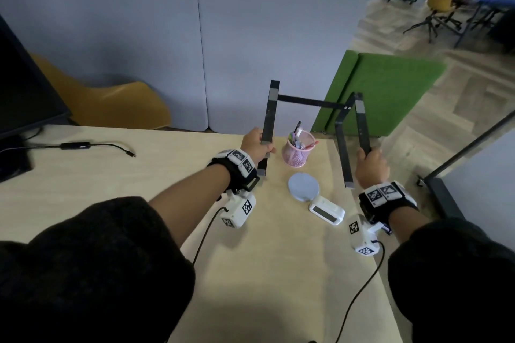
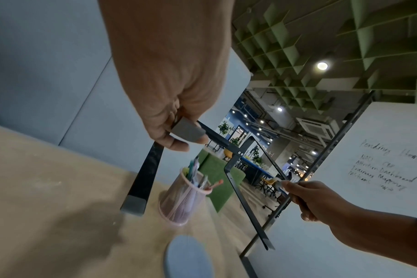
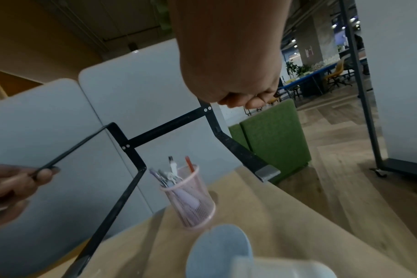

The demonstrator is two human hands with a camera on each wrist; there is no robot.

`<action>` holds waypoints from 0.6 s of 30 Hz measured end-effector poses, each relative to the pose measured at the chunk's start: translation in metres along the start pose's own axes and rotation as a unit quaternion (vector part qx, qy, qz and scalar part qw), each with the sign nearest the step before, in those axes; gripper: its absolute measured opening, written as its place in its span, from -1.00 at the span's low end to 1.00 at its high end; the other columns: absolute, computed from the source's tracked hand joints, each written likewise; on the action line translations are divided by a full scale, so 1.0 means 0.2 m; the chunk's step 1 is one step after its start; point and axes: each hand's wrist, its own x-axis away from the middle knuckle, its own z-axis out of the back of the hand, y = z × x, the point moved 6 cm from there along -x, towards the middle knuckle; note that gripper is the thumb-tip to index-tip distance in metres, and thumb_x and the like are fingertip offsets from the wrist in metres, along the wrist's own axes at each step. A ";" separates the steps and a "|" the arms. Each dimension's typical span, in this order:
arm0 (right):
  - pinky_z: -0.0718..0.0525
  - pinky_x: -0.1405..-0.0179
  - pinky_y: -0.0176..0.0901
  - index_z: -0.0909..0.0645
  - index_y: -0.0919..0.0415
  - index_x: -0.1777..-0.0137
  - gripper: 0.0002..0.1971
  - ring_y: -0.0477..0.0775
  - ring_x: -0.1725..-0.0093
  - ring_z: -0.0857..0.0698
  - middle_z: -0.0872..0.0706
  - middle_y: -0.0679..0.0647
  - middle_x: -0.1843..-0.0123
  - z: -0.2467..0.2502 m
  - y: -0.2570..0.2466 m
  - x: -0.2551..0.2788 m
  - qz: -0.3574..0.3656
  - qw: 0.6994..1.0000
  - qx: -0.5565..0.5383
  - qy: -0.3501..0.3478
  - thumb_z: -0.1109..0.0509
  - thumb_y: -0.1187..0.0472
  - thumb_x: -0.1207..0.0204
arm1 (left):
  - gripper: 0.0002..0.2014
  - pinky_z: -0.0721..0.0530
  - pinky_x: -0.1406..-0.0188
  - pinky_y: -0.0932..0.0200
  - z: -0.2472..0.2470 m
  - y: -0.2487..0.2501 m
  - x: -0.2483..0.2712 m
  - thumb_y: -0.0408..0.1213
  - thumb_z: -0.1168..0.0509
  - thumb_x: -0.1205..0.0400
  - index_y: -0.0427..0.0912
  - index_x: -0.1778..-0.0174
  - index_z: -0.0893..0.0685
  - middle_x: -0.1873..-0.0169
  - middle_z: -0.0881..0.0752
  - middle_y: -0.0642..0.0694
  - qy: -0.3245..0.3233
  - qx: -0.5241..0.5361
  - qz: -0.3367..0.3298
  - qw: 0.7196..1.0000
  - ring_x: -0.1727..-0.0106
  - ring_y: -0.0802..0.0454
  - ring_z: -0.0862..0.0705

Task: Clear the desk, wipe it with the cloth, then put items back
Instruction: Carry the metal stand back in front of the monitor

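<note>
desk [image 1: 250, 273]: light wood top, runs from the near edge out to the grey partition panels; both dark-sleeved forearms reach over it.
clock [image 1: 326, 210]: small white digital unit, lying on the desk nearest the person, between the two wrists.
coaster [image 1: 303, 186]: round pale-blue disc, flat on the desk, touching the far end of the clock.
left hand [image 1: 255, 145]: fingers and thumb curled round the left arm of the laptop stand, near its grey padded tip; the left wrist view shows the thumb under that pad.
right hand [image 1: 372, 166]: closed in a fist round the right arm of the stand, at its near end.
laptop stand [image 1: 306, 101]: black metal frame, two bent side arms joined by a crossbar, held by both hands and tilted; the left foot's grey tip looks at or just above the desk, cannot tell which; the right foot hangs past the desk's right edge.
pen holder [image 1: 296, 152]: pink mesh cup with pens, upright on the desk, between the stand's two arms, beyond the coaster.
adapter cable [image 1: 83, 145]: black, lying on the desk far left, well apart from the rest.
monitor [image 1: 25, 92]: dark screen at the far left edge.
green sofa [image 1: 390, 86]: on the floor beyond the desk's right corner.
</note>
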 end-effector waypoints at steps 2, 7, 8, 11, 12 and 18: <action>-0.44 0.15 -0.02 -0.41 0.48 -0.21 -0.58 0.39 -0.11 -0.65 -0.64 0.42 -0.13 0.09 -0.08 0.00 0.013 1.000 -0.003 0.020 -0.08 0.05 -0.71 | -0.81 -0.70 0.37 0.34 0.05 0.10 0.01 -0.55 -0.26 -0.60 -0.34 -0.10 -0.49 0.05 -0.63 -0.23 -0.001 0.002 -0.012 1.000 0.33 0.12 -0.69; -0.56 -0.02 0.14 -0.41 0.49 -0.22 -0.58 0.41 -0.16 -0.63 -0.63 0.42 -0.18 0.27 -0.33 0.07 0.038 0.998 -0.018 0.053 -0.11 0.06 -0.70 | -0.85 -0.72 0.27 0.24 0.27 0.31 0.06 -0.58 -0.24 -0.60 -0.25 0.08 -0.48 0.06 -0.63 -0.23 0.006 -0.005 -0.039 0.999 0.36 0.14 -0.71; -0.55 -0.08 0.16 -0.40 0.50 -0.23 -0.58 0.43 -0.20 -0.62 -0.62 0.43 -0.21 0.29 -0.38 0.10 0.043 0.997 -0.022 0.059 -0.12 0.07 -0.69 | -0.81 -0.71 0.32 0.27 0.33 0.34 0.09 -0.61 -0.22 -0.60 -0.21 0.18 -0.48 0.10 -0.63 -0.21 0.008 -0.008 -0.042 0.999 0.41 0.17 -0.72; -0.49 -0.21 0.13 -0.39 0.49 -0.28 -0.57 0.41 -0.29 -0.57 -0.58 0.43 -0.29 0.32 -0.57 0.22 0.051 0.996 -0.030 0.070 -0.13 0.07 -0.68 | -0.74 -0.69 0.44 0.35 0.54 0.44 0.19 -0.62 -0.21 -0.60 -0.17 0.28 -0.47 0.26 -0.63 -0.12 0.017 -0.012 -0.047 0.999 0.57 0.28 -0.71; -0.48 -0.23 0.11 -0.39 0.49 -0.29 -0.57 0.40 -0.31 -0.56 -0.57 0.42 -0.30 0.33 -0.63 0.28 0.055 0.995 -0.032 0.071 -0.13 0.07 -0.68 | -0.76 -0.69 0.44 0.35 0.62 0.45 0.23 -0.60 -0.22 -0.60 -0.18 0.28 -0.48 0.27 -0.63 -0.12 0.019 -0.013 -0.044 0.999 0.57 0.28 -0.71; -0.51 -0.20 0.07 -0.41 0.47 -0.27 -0.58 0.37 -0.29 -0.58 -0.60 0.38 -0.29 0.24 -1.00 0.70 0.093 0.991 -0.079 0.045 -0.13 0.08 -0.67 | -0.84 -0.70 0.48 0.43 1.15 0.39 0.58 -0.62 -0.23 -0.60 -0.27 0.13 -0.50 0.26 -0.62 -0.09 0.068 0.000 -0.028 0.997 0.57 0.31 -0.71</action>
